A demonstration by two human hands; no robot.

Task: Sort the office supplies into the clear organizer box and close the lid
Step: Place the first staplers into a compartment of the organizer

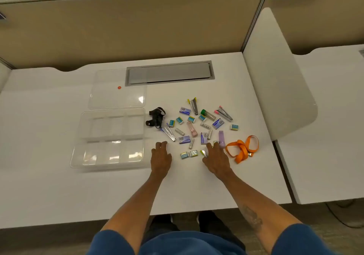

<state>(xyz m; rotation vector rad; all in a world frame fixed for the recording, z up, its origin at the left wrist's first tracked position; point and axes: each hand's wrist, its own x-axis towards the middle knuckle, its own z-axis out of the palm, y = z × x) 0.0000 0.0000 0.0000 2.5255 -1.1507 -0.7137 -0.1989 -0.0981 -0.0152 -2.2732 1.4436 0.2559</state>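
While the clear organizer box lies open and empty left of the scattered supplies, sorting has barely begun; left hand spread flat on the worktop; right hand reaching, its grip unclear; next, pinch one item.

The right hand covered most of a yellow-tipped stapler and the lilac stapler's six o'clock end. Print on the small boxes was too small to read. The picture's bottom edge cut off both blue sleeves.
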